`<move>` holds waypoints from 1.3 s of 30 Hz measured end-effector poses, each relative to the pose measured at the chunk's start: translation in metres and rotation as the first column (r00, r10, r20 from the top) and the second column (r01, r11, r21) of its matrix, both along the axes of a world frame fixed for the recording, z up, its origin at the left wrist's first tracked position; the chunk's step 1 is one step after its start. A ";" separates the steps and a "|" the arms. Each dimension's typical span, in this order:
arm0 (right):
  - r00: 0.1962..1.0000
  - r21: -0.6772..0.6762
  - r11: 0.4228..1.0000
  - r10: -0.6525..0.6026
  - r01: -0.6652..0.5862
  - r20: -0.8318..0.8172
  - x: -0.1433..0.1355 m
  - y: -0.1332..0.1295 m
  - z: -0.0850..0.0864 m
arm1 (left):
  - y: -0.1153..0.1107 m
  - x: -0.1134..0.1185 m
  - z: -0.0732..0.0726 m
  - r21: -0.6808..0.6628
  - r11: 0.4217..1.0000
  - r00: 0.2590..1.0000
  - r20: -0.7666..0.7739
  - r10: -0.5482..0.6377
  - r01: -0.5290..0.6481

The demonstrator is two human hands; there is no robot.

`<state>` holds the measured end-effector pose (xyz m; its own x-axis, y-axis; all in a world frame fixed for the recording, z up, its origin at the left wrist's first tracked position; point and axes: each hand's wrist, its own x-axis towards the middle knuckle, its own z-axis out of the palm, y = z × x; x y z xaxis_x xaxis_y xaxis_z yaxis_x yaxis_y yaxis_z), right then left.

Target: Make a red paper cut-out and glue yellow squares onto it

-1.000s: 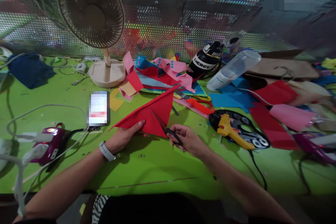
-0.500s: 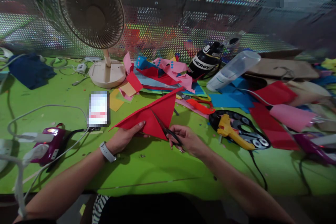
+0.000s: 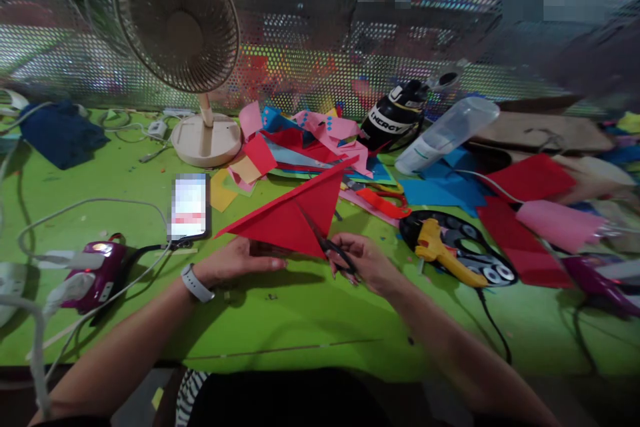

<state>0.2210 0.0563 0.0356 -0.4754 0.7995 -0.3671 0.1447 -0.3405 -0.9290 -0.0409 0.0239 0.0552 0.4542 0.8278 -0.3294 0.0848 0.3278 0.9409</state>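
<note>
A folded red paper sheet (image 3: 280, 220), roughly triangular, is raised a little above the green table. My right hand (image 3: 367, 267) is closed on the handles of dark scissors (image 3: 340, 255), whose blades lie against the sheet near its lower right corner. My left hand (image 3: 245, 260) is at the sheet's lower left edge, open, the thumb stretched out below the edge and off the paper. The other left fingers are mostly hidden beneath the sheet; I cannot tell how firmly they touch it.
Behind the sheet lies a pile of pink, red and blue paper scraps (image 3: 325, 130). A phone (image 3: 189, 207) and a fan (image 3: 205, 140) stand left. To the right are a yellow glue gun (image 3: 440, 250) on a black tray, a clear bottle (image 3: 445, 137) and a black bottle (image 3: 395, 117).
My left thumb has come off the red paper's top face and now lies below its edge. The paper and scissors have shifted slightly right, and the paper's tip is a little higher.
</note>
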 end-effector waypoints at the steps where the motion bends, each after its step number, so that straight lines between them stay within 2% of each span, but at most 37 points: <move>1: 1.000 0.006 1.000 0.003 -0.003 -0.007 0.004 0.002 0.003 | 0.003 -0.004 0.002 -0.012 0.998 0.998 0.032 -0.055 0.055; 2: 1.000 0.008 1.000 0.019 -0.019 -0.011 0.009 0.004 0.007 | 0.006 -0.008 0.003 -0.026 0.997 0.996 0.062 -0.065 0.067; 4: 0.996 0.001 0.996 0.087 -0.087 0.009 0.017 0.006 0.014 | 0.010 -0.013 0.003 -0.064 0.997 0.993 0.108 0.037 -0.030; 6: 0.984 -0.020 0.986 0.164 -0.163 0.064 0.021 0.007 0.018 | 0.013 -0.013 0.000 -0.132 0.965 0.958 0.149 0.243 -0.225; 8: 0.969 -0.046 0.976 0.219 -0.215 0.115 0.020 0.006 0.019 | 0.014 -0.011 -0.003 -0.193 0.922 0.910 0.187 0.370 -0.336; 9: 0.963 -0.054 0.972 0.236 -0.230 0.128 0.019 0.005 0.018 | 0.013 -0.009 -0.004 -0.203 0.913 0.900 0.194 0.390 -0.353; 15: 0.948 -0.075 0.960 0.280 -0.271 0.154 0.008 -0.001 0.012 | 0.007 -0.003 -0.005 -0.196 0.957 0.959 0.145 0.243 -0.212; 20: 0.944 -0.094 0.960 0.276 -0.263 0.180 0.006 -0.002 0.012 | 0.006 -0.001 -0.009 -0.211 0.944 0.940 0.178 0.292 -0.254; 30: 0.939 -0.116 0.955 0.291 -0.274 0.180 0.006 -0.002 0.013 | 0.007 -0.001 -0.009 -0.164 0.944 0.941 0.133 0.310 -0.288; 39: 0.953 -0.104 0.963 0.263 -0.250 0.152 0.003 -0.004 0.011 | 0.006 0.001 -0.011 -0.207 0.925 0.916 0.182 0.357 -0.319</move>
<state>0.2242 0.0528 0.0467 -0.5886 0.6221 -0.5162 0.3844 -0.3464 -0.8557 -0.0404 0.0301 0.0443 0.2316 0.8843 -0.4055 -0.2553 0.4574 0.8518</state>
